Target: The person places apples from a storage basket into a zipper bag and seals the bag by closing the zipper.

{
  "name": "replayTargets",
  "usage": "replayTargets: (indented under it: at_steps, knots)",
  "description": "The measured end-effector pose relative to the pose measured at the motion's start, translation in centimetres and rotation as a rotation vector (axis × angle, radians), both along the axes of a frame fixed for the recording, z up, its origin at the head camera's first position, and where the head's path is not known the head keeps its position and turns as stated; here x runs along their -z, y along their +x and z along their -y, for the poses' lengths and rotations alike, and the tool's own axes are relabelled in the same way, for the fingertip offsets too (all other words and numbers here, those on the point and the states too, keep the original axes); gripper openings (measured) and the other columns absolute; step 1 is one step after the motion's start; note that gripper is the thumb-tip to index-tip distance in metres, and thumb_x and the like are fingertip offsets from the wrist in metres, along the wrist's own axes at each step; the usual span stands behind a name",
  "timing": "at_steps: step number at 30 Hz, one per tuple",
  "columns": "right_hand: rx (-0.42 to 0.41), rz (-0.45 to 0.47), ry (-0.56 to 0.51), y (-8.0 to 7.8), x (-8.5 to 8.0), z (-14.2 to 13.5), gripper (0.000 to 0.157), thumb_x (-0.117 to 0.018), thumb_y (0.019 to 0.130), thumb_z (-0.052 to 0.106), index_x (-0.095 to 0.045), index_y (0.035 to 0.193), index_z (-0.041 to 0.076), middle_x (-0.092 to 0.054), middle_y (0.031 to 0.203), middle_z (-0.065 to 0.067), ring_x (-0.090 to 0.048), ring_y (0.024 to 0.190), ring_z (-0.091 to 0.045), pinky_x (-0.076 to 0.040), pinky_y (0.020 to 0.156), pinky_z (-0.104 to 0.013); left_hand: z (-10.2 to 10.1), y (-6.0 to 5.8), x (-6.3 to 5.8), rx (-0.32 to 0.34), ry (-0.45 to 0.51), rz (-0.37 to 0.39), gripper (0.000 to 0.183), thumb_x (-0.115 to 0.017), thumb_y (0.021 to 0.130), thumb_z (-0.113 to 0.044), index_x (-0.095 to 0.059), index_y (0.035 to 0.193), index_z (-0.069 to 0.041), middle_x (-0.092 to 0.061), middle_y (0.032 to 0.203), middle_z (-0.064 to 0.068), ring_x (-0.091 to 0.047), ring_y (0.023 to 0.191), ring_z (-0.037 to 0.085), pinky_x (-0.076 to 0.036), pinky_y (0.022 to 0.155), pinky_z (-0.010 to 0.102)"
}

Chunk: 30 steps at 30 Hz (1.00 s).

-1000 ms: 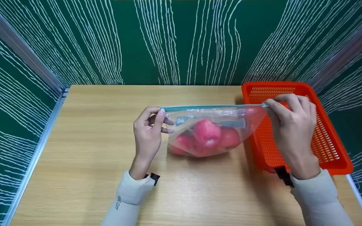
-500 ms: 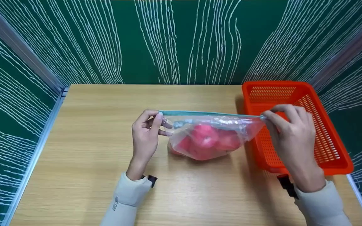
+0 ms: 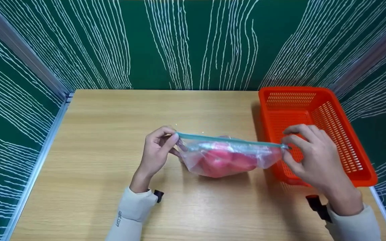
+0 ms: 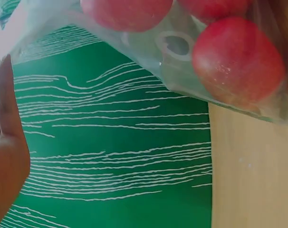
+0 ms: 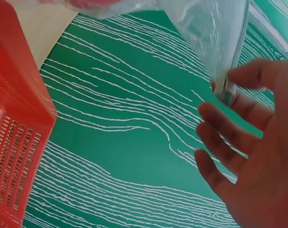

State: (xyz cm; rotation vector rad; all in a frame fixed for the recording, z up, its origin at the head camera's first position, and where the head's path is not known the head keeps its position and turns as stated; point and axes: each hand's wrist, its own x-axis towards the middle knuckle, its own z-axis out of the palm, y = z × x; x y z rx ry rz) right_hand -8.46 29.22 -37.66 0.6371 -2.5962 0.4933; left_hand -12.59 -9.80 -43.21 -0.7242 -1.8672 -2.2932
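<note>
A clear zip bag with a teal zip strip along its top hangs between my hands, sagging over the table. Several red apples are bunched inside, seen blurred through the plastic from above. My left hand pinches the strip's left end between thumb and fingertips. At the right end, my right hand pinches the bag's corner with thumb and index finger. Its other fingers stand apart from the plastic in the right wrist view. The strip slopes down slightly toward the right.
An orange-red perforated plastic basket stands at the table's right side, partly behind my right hand. The wooden table lies beneath. Green panels with white wavy lines enclose its back and sides.
Both hands have come lower and nearer, bringing the strip toward me, the right end more than the left. The apples shifted slightly toward me. The basket has stayed put.
</note>
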Motion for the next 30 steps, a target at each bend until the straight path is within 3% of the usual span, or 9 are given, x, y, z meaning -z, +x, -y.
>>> replayTargets:
  at_steps: [4, 9, 14, 18, 24, 27, 30]
  knots:
    - [-0.062, 0.075, 0.013, 0.5, 0.1, -0.5, 0.019, -0.079, 0.075, 0.007, -0.076, 0.093, 0.009, -0.069, 0.116, -0.007, -0.058, 0.103, -0.023, -0.048, 0.083, -0.042, 0.6, -0.1, 0.7, 0.153, 0.013, -0.038, 0.015, -0.057, 0.104, 0.003, -0.057, 0.096, 0.015, -0.060, 0.091, -0.005, -0.066, 0.078, 0.010, -0.066, 0.055, 0.032]
    - [-0.152, 0.195, 0.047, 1.1, 0.1, -0.6, 0.025, -0.082, 0.073, 0.006, -0.074, 0.092, 0.021, -0.069, 0.113, 0.005, -0.057, 0.102, -0.012, -0.053, 0.082, -0.038, 1.7, -0.4, 1.6, 0.337, 0.040, -0.082, 0.023, -0.060, 0.107, -0.007, -0.059, 0.095, 0.012, -0.064, 0.093, -0.005, -0.071, 0.077, 0.010, -0.067, 0.059, 0.032]
    - [-0.230, 0.330, 0.071, 1.6, 0.1, -0.4, 0.034, -0.081, 0.073, 0.005, -0.071, 0.091, 0.032, -0.067, 0.111, 0.017, -0.056, 0.101, -0.005, -0.059, 0.081, -0.035, 2.7, -0.6, 2.2, 0.522, 0.077, -0.068, 0.022, -0.059, 0.106, -0.005, -0.059, 0.092, 0.012, -0.066, 0.095, -0.001, -0.075, 0.080, 0.013, -0.068, 0.064, 0.037]
    - [-0.294, 0.461, 0.068, 1.7, 0.1, -0.5, 0.037, -0.077, 0.076, 0.003, -0.071, 0.093, 0.035, -0.064, 0.108, 0.021, -0.056, 0.097, -0.004, -0.060, 0.080, -0.030, 3.4, -0.5, 2.3, 0.658, 0.047, -0.039, 0.024, -0.062, 0.106, -0.007, -0.060, 0.092, 0.012, -0.066, 0.095, 0.001, -0.074, 0.085, 0.012, -0.068, 0.073, 0.033]
    - [-0.415, 0.673, -0.025, 1.4, 0.7, -0.8, 0.038, -0.073, 0.084, 0.000, -0.070, 0.092, 0.036, -0.063, 0.100, 0.018, -0.058, 0.093, -0.005, -0.057, 0.076, -0.023, 3.9, -0.3, 2.7, 0.738, -0.077, -0.013, 0.024, -0.065, 0.105, -0.009, -0.064, 0.093, 0.011, -0.071, 0.100, -0.003, -0.067, 0.093, 0.008, -0.061, 0.083, 0.018]
    - [-0.407, 0.722, -0.040, 1.0, 1.4, -0.7, 0.033, -0.070, 0.092, 0.004, -0.069, 0.092, 0.037, -0.065, 0.099, 0.015, -0.059, 0.092, -0.005, -0.059, 0.079, -0.025, 4.0, -0.3, 3.0, 0.779, -0.118, -0.009, 0.024, -0.067, 0.104, -0.011, -0.064, 0.091, 0.009, -0.071, 0.094, 0.018, -0.069, 0.096, 0.010, -0.063, 0.084, 0.022]
    - [-0.308, 0.757, -0.006, 0.5, 2.0, -0.3, 0.021, -0.070, 0.100, 0.013, -0.071, 0.100, 0.035, -0.066, 0.102, 0.013, -0.060, 0.094, -0.008, -0.062, 0.084, -0.031, 4.0, -0.2, 3.2, 0.769, -0.155, 0.009, 0.024, -0.067, 0.104, -0.011, -0.065, 0.092, 0.009, -0.063, 0.093, 0.036, -0.073, 0.097, 0.014, -0.066, 0.086, 0.030]
